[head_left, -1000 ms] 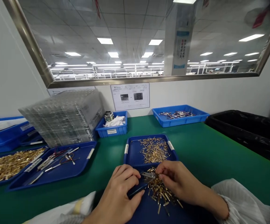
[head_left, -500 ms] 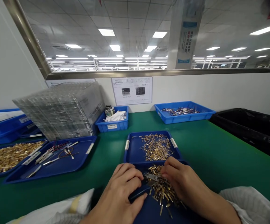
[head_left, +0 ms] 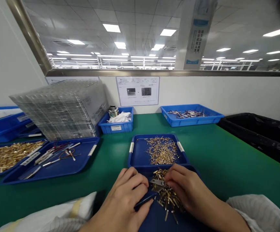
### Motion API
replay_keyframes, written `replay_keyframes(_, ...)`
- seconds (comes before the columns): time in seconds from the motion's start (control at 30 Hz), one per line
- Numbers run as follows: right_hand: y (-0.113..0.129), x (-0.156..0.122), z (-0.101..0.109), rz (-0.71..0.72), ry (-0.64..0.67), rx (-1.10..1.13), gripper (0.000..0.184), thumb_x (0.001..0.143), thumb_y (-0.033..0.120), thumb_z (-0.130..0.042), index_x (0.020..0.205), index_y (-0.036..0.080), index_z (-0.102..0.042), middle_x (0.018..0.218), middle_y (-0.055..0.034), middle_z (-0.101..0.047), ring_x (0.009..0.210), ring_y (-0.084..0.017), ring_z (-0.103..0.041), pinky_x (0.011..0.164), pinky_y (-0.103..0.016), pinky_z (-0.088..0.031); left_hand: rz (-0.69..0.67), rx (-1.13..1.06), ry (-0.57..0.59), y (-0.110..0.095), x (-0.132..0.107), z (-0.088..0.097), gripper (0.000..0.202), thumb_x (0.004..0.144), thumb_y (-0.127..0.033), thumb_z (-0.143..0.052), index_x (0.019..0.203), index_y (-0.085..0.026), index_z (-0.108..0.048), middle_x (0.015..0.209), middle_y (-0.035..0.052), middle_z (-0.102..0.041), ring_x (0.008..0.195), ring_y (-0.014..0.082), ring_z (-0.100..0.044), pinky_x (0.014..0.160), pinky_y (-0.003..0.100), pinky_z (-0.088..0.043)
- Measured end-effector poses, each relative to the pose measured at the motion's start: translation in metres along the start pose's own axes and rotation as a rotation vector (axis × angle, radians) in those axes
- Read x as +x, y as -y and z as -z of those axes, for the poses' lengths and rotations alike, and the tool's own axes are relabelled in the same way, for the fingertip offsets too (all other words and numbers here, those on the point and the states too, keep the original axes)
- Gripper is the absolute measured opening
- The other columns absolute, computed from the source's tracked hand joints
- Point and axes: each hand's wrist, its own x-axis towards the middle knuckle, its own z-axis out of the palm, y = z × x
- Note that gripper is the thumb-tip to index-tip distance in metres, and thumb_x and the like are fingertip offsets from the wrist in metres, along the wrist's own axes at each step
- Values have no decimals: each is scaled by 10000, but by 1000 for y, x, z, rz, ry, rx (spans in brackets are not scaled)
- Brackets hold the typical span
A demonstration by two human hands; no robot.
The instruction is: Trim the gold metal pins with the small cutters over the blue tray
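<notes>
My left hand (head_left: pixel 127 196) is closed around the dark blue handle of a pair of pliers (head_left: pixel 158 182). The metal part of the pliers points right, toward my other hand. Thumb and fingers of my right hand (head_left: pixel 182 183) are pinched together right beside the pliers' head; whatever is between them is too small or hidden to make out. Under both hands lies a pile of small gold-coloured metal pins (head_left: pixel 170 196) in the near blue tray (head_left: pixel 151 222). Part of that pile is covered by my right hand.
Beyond my hands a second blue tray (head_left: pixel 140 151) holds thinner gold pins. To the left are a tray of tools and swabs (head_left: pixel 82 162), a tray of gold parts (head_left: pixel 11 158) and stacked clear plastic trays (head_left: pixel 64 109). A blue bin (head_left: pixel 193 121) and a black-lined container (head_left: pixel 255 138) stand right.
The view has shifted slightly. My right hand's fingers have come a little closer to the pliers' head; my left hand keeps its hold.
</notes>
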Motion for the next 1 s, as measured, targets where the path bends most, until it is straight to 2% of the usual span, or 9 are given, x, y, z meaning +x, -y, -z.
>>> replay_keyframes(0.1,1,0,2,-19,-34,126,172,849,73,-427,810,173,-561,791,-26,-556,691,-135,-529,609,-247,-408,-6,-5,-34,0,-1,0,45,750,-150,-591,727,-183,-611,792,34,-627,762,199,-532,734,383,-436)
replay_keyframes(0.2,1,1,4,-19,-51,162,154,811,65,-462,763,174,-560,754,-12,-565,690,-132,-533,607,-242,-399,-15,-10,-51,0,-2,-1,60,756,-158,-589,704,-181,-609,796,34,-626,767,198,-530,728,373,-431)
replay_keyframes(0.43,1,1,2,-63,-104,157,114,789,117,-513,761,183,-602,737,-15,-597,722,-159,-543,651,-275,-403,-6,5,-57,-1,-3,-2,50,769,-168,-575,742,-182,-614,796,35,-620,760,193,-525,745,380,-431)
replay_keyframes(0.63,3,1,5,-59,-96,134,129,784,103,-509,721,180,-591,706,-6,-598,694,-151,-541,659,-277,-397,-29,-3,-87,-1,-2,-2,54,765,-168,-584,721,-185,-611,810,34,-628,784,204,-527,763,389,-427)
replay_keyframes(0.8,3,1,7,-84,-73,180,141,818,137,-502,774,189,-625,745,-17,-621,722,-158,-559,655,-272,-408,-8,10,-42,-2,-2,-2,51,774,-173,-572,743,-182,-611,788,31,-617,753,188,-520,756,371,-432)
replay_keyframes(1.0,2,1,7,-76,-80,192,157,767,78,-500,730,180,-614,701,-6,-608,693,-146,-550,646,-261,-402,-11,-6,-47,-3,-1,-2,56,770,-172,-577,721,-181,-602,792,34,-619,753,197,-519,749,390,-428)
